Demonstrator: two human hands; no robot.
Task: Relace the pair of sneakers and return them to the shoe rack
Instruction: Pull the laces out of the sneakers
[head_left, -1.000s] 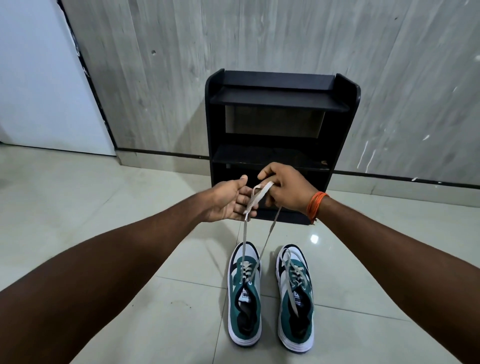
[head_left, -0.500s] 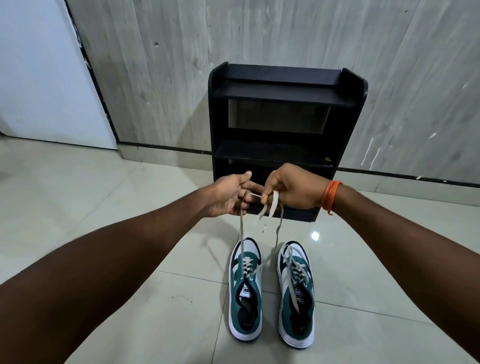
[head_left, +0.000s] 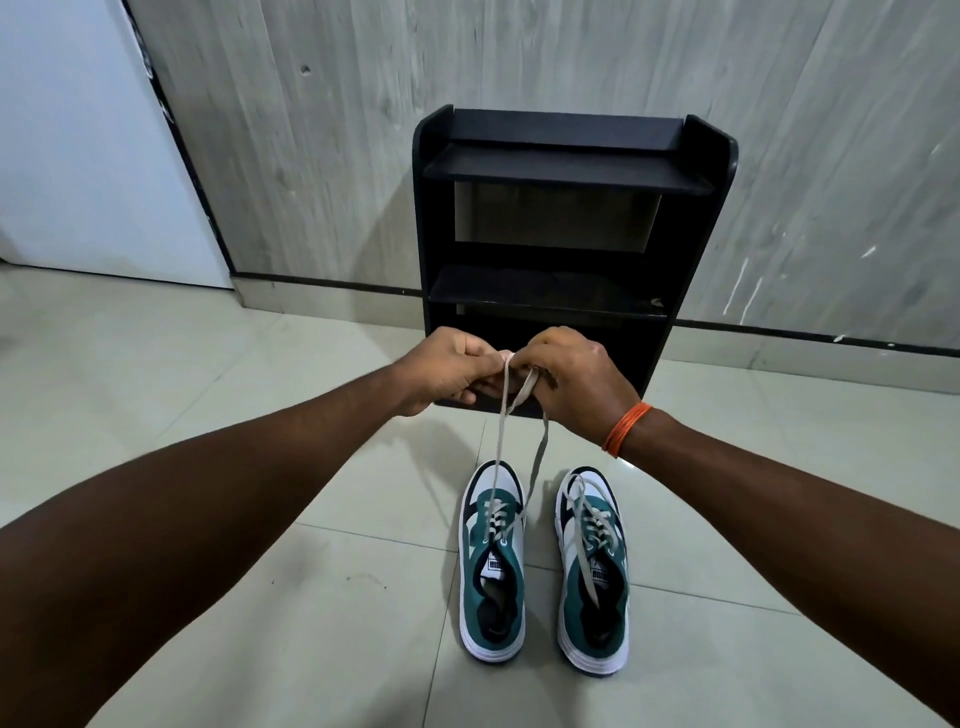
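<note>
Two green, white and navy sneakers stand side by side on the floor, toes toward the rack. From the left sneaker (head_left: 492, 566) both ends of its grey lace (head_left: 500, 441) run taut up to my hands. My left hand (head_left: 451, 372) and my right hand (head_left: 576, 382) are held together above the shoes, each pinching a lace end; the ends meet between my fingers. The right sneaker (head_left: 592, 577) is laced, with a loose lace end lying along its tongue. The black shoe rack (head_left: 566, 176) stands right behind my hands, its shelves bare.
The rack stands against a grey wood-grain wall (head_left: 805, 156). A white door (head_left: 67, 156) is at the far left. The floor is pale glossy tile (head_left: 208, 395). An orange thread band (head_left: 626, 428) circles my right wrist.
My hands came closer together and the lace ends now meet between my fingers. The right hand's lace end, held out earlier, is drawn in. The view shifted slightly downward.
</note>
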